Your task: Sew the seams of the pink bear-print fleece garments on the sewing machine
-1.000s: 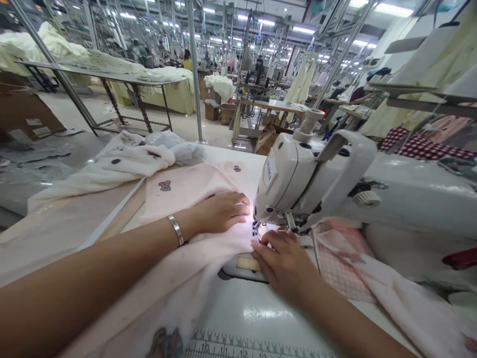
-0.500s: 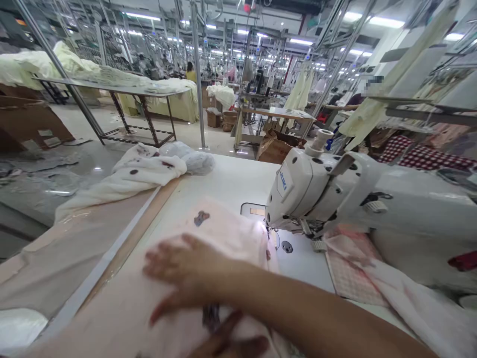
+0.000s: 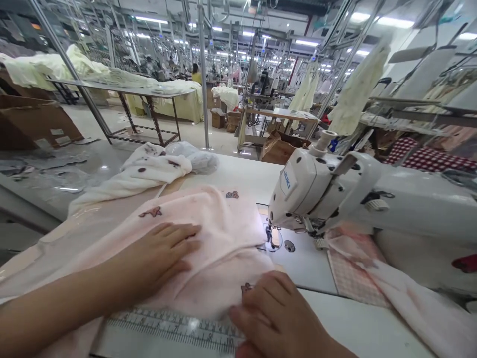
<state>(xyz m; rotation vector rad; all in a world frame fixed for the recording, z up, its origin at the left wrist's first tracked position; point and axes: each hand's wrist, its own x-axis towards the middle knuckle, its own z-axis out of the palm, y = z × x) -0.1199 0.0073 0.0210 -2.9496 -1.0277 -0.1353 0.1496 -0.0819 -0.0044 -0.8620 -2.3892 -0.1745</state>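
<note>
A pale pink fleece cloth [image 3: 208,223] with small printed animal figures lies across the sewing table, its right end beside the needle of a white sewing machine [image 3: 298,189]. My left hand [image 3: 164,253] rests flat on the cloth, fingers stretched toward the machine. At the cloth's near right edge, my right hand [image 3: 276,311] has its fingers bent and pressed together, pinching the fabric; its fingertips are partly hidden. A ruler scale [image 3: 175,328] shows along the table below the cloth. The lit needle area [image 3: 270,233] is close to the cloth's right end, apart from both hands.
White spotted fabric [image 3: 156,169] and a clear plastic bag [image 3: 197,156] lie at the table's far left. Pink checked cloth [image 3: 354,273] sits under the machine arm. Behind stand a brown box [image 3: 281,146], a metal table [image 3: 122,87] of pale yellow cloth, and a metal pole [image 3: 203,74].
The right hand, spread over the cloth at left with its forearm crossing, has drawn back to the near right edge. My left hand now lies on the cloth. The cloth has shifted and bunched, uncovering the ruler.
</note>
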